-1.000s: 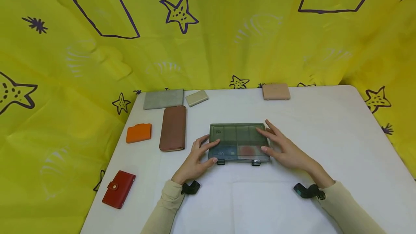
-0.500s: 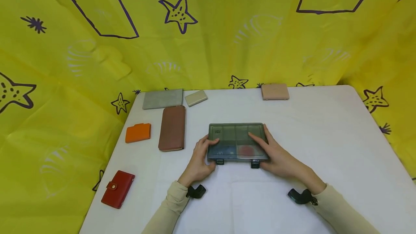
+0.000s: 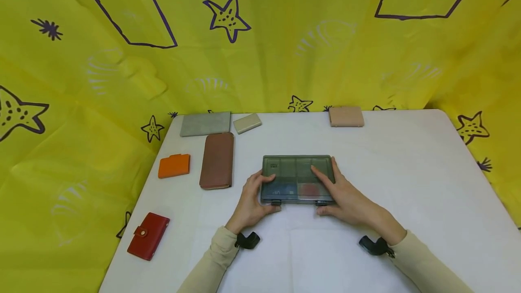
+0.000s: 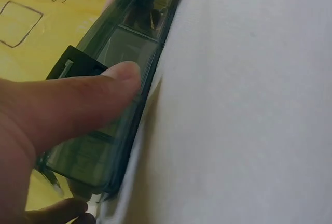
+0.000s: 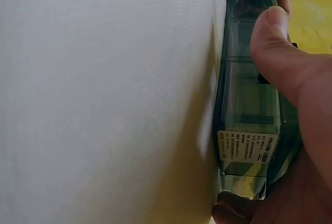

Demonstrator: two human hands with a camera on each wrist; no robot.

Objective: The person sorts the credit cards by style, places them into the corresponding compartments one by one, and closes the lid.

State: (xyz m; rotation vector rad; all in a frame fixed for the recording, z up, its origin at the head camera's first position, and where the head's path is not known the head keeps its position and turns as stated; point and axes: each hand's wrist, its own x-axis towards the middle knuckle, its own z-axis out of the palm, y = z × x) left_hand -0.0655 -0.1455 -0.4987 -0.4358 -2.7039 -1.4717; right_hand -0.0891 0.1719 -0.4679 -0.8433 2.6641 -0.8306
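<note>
Head view showed both hands, left (image 3: 251,200) and right (image 3: 346,196), clasping the smoky compartment box (image 3: 297,178) on the worktop (image 3: 407,171), thumbs apparently at its latches (image 3: 276,202).

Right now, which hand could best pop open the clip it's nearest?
Probably either: the left hand thumb touches the left latch, the right hand thumb touches the right latch of the box.

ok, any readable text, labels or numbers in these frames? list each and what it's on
White sticker on the end wall of the smoky compartment box: several rows of small print, too blurred to read.
Small pale mark on the box lid, far left corner in the head view: too small to read.
Wallets and card cases on the table: no lettering visible.
Yellow backdrop: drawn stars and outlines only, no words.
</note>
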